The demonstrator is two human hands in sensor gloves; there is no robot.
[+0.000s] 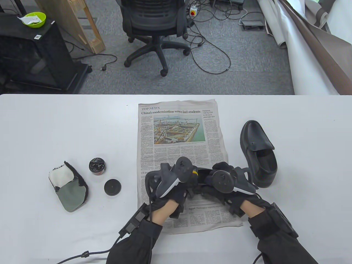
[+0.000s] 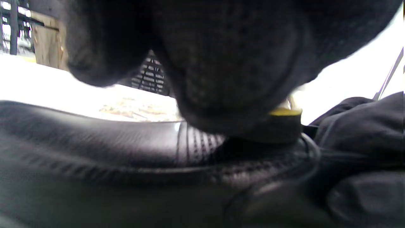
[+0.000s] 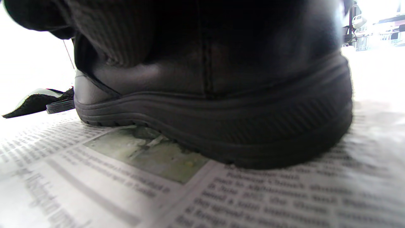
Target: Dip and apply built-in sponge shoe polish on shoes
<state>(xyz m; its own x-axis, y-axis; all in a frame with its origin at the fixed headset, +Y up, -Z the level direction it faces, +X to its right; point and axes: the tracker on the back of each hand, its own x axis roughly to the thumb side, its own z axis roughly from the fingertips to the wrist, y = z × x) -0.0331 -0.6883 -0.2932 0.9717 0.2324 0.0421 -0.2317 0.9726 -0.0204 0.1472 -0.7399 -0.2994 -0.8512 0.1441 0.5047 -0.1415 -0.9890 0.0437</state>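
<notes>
A black shoe [image 1: 204,180] lies on the newspaper [image 1: 181,132], mostly hidden under both hands. My left hand [image 1: 184,178] pinches a small sponge [image 1: 195,172] with a yellow back and presses it onto the shoe. The left wrist view shows my gloved fingers [image 2: 221,63] over the sponge [image 2: 280,125], which touches the stitched leather [image 2: 95,148]. My right hand [image 1: 221,176] grips the shoe's other end. In the right wrist view its fingers [image 3: 110,31] curl over the shoe's upper [image 3: 221,104]. The open polish tin [image 1: 97,166] stands at the left.
A second black shoe [image 1: 258,154] lies right of the newspaper, close to my right hand. The tin's lid [image 1: 112,187] and a grey-and-white polishing mitt [image 1: 68,187] lie at the left. Beyond the table's far edge stands an office chair [image 1: 154,24].
</notes>
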